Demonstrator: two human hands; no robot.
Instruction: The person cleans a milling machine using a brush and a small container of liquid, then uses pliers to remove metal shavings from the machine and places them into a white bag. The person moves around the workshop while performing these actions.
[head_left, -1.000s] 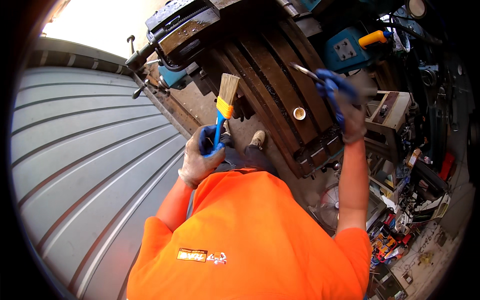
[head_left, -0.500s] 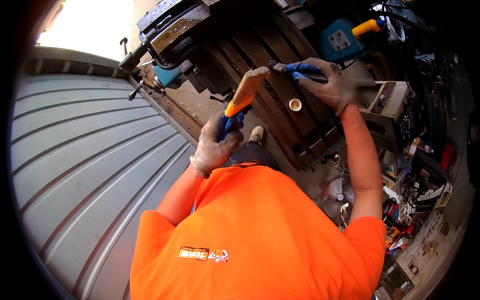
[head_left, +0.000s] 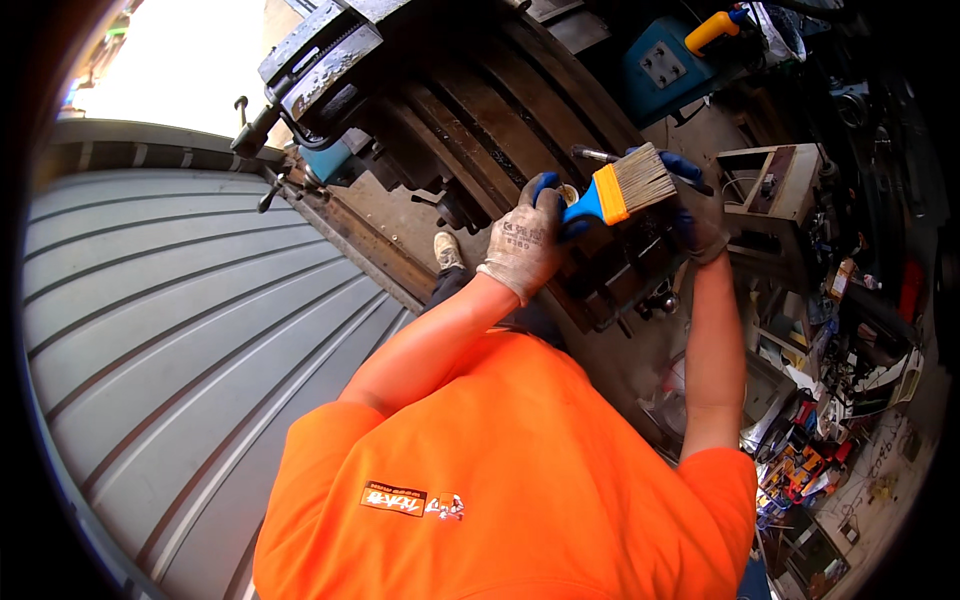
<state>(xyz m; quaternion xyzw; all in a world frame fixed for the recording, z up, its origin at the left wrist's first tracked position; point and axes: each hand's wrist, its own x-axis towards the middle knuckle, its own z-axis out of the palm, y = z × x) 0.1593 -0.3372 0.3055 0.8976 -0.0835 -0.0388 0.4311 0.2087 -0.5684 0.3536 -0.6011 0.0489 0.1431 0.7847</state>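
My left hand [head_left: 525, 240], in a soiled grey glove with blue fingertips, is closed around the blue handle of a wide paintbrush [head_left: 632, 187]. Its orange band and pale bristles point right, toward my other hand. My right hand [head_left: 705, 215], gloved alike, grips a slim dark-tipped brush [head_left: 595, 153]; the wide bristles cover part of it and some fingers. Beneath both hands lies the slotted metal machine table [head_left: 470, 130], brown and dirty. A small round cup [head_left: 568, 193] shows on it, partly hidden by my left hand.
A ribbed grey metal panel [head_left: 190, 330] fills the left side. Beyond the table sits a blue box with knobs [head_left: 660, 66], near a yellow bottle [head_left: 712, 32]. On the right stands a small stand [head_left: 775, 185], with cluttered tools [head_left: 800, 460] below it.
My left hand has carried the wide paintbrush to the right and turned it from pointing up to pointing right. My right hand has come slightly nearer to me, still gripping the slim brush.
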